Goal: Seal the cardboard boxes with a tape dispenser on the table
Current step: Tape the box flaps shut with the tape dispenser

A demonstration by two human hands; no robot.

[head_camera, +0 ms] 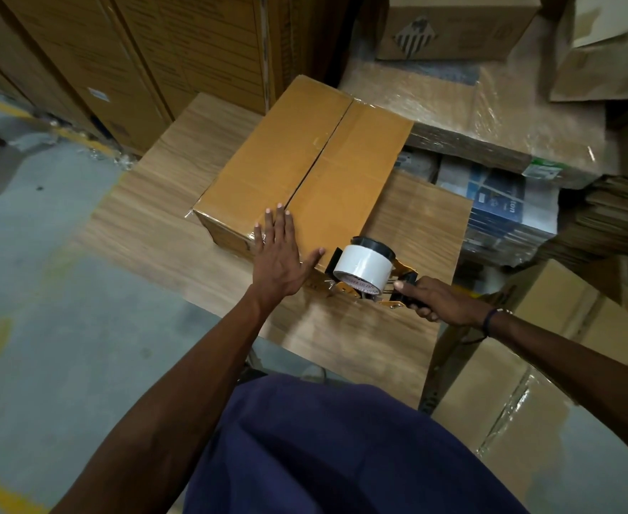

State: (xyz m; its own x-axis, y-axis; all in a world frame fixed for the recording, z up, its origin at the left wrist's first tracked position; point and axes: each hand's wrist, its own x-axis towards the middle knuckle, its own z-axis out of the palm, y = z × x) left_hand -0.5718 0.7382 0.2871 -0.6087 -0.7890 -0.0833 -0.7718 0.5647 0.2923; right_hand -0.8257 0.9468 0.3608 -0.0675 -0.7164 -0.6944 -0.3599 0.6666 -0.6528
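Dark blue garment fills the near bottom edge. Left hand: fingers straight and spread wide, palm flat on the near end of the cardboard box, across its centre seam. Right hand: wrapped round the black handle of the tape dispenser, white roll uppermost, head against the box's near right corner. Box lies on the wood-grain table, flaps closed. Stacked cartons far left.

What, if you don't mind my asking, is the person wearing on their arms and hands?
Both forearms are bare, with no sleeves or gloves in view. The right hand has a dark band at the wrist. The left hand wears nothing.
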